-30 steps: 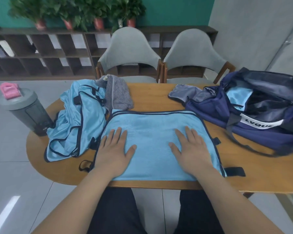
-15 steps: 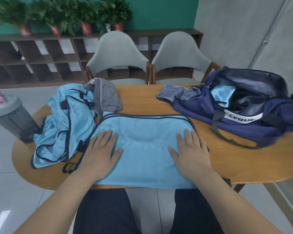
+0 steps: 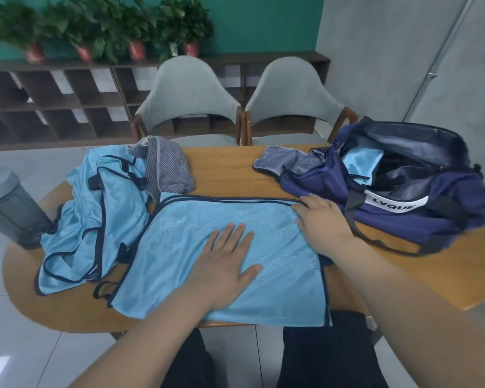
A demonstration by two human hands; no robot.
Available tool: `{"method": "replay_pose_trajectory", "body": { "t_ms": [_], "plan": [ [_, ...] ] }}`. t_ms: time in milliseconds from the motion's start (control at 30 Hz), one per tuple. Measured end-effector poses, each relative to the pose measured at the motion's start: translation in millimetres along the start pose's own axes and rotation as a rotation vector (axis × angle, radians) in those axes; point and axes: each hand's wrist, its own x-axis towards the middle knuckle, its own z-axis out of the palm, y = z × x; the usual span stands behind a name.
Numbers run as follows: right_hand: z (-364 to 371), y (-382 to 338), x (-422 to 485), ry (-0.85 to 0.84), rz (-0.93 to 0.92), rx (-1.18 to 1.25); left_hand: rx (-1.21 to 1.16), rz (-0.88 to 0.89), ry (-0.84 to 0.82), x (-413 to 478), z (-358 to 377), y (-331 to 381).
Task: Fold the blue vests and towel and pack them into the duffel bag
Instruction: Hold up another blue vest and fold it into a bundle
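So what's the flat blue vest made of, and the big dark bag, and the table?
The flat vest looks like thin synthetic mesh: a fine grainy weave with a faint sheen, edged in dark binding. The duffel bag seems woven nylon or polyester, matte navy, slumping softly. The table looks like wood or wood veneer, with warm brown grain and satin finish.

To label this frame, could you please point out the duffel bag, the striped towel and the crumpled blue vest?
duffel bag [image 3: 403, 224]: head view, navy front wall.
striped towel [image 3: 167, 168]: head view, upper fold.
crumpled blue vest [image 3: 123, 214]: head view, middle of cloth.
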Motion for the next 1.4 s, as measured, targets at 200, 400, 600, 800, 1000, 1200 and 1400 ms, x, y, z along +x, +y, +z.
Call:
{"method": "replay_pose_trajectory", "body": {
  "t_ms": [200,400,600,800,1000,1200,1400],
  "plan": [
    [-9,3,4,-0.011,-0.01,0.096,-0.232,0.226,0.16,1,-12,29],
    [-5,6,2,-0.013,0.035,0.217,-0.264,0.498,0.153,-10,-9,93],
    [-6,12,-2,0.033,0.103,0.375,0.02,0.527,0.218,-20,2,113],
    [-13,11,-7,0.142,0.215,0.516,0.146,0.491,0.377,-33,16,135],
    [-34,23,-10,0.2,0.273,0.677,-0.144,0.413,0.511,-32,14,147],
    [-66,28,2,0.189,0.384,0.887,-0.813,0.085,0.587,-50,-43,151],
    [-77,-10,36,0.179,0.431,1.142,-1.353,-0.293,0.689,-65,-63,129]
  ]
}}
